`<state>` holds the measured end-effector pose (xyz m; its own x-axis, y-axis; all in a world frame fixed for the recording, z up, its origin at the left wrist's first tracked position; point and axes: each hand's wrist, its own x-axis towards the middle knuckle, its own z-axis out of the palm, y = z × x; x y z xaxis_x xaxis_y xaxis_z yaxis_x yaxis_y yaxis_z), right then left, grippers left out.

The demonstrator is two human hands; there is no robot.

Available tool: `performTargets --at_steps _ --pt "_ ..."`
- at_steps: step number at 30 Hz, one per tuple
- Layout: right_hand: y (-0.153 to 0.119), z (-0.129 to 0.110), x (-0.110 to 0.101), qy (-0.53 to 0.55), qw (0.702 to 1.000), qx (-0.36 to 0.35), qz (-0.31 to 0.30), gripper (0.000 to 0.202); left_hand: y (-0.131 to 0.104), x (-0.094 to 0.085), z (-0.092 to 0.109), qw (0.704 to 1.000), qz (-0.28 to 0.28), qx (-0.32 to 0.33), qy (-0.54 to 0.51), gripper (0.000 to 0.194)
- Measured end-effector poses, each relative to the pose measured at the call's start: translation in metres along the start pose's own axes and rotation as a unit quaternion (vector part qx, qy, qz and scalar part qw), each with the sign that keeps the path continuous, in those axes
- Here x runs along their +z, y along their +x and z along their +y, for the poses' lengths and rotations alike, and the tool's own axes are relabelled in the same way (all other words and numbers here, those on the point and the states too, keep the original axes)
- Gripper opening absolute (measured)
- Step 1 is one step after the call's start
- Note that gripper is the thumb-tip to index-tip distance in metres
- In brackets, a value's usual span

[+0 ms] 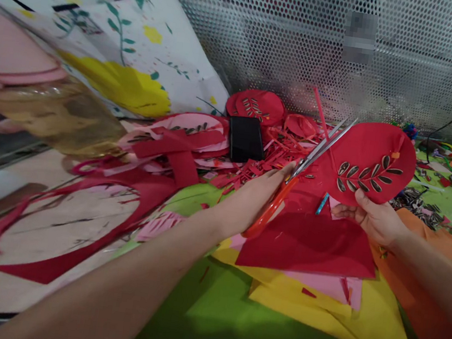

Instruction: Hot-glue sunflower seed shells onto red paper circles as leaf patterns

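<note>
My left hand (pixel 262 194) is closed around a pair of scissors (pixel 275 207) with orange handles, though its fingers are partly hidden. The blades point up and away, slightly apart, close to the left edge of a round red paper piece (pixel 375 143). Brown-and-white striped seeds form a leafy sprig on that piece. My right hand (pixel 376 219) pinches its lower edge between thumb and fingers. A thin red strip (pixel 321 113) sticks up beside the blades. Below lie a dark red sheet (pixel 311 246) and a yellow sheet (pixel 377 320).
Red paper scraps and a black phone (pixel 247 140) lie behind my left hand. Further left are a cut-out red sheet (pixel 22 267), a pink-lidded jar (pixel 60 118) and a flowered bag (pixel 176 44). An orange sheet (pixel 422 298) lies under my right forearm. Perforated metal (pixel 270 35) rises behind.
</note>
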<state>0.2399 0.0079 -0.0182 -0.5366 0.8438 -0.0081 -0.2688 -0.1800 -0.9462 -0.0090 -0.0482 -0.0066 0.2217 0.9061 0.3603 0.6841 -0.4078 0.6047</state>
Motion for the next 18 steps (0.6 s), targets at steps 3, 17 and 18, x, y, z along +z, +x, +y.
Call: performTargets --at_steps 3,17,18 --pt "-0.0002 -0.0004 0.0005 0.0 1.0 0.001 -0.004 0.033 -0.0016 0.001 -0.0065 0.995 -0.034 0.051 0.075 0.062" --pt "-0.001 -0.0016 0.0009 -0.007 1.0 0.006 -0.012 0.034 -0.001 0.0085 -0.0045 0.971 -0.037 -0.002 0.235 0.067" --pt "-0.0008 -0.0016 0.0005 -0.007 1.0 0.007 -0.013 0.034 -0.0009 0.0085 -0.0042 0.97 -0.038 0.0 0.239 0.067"
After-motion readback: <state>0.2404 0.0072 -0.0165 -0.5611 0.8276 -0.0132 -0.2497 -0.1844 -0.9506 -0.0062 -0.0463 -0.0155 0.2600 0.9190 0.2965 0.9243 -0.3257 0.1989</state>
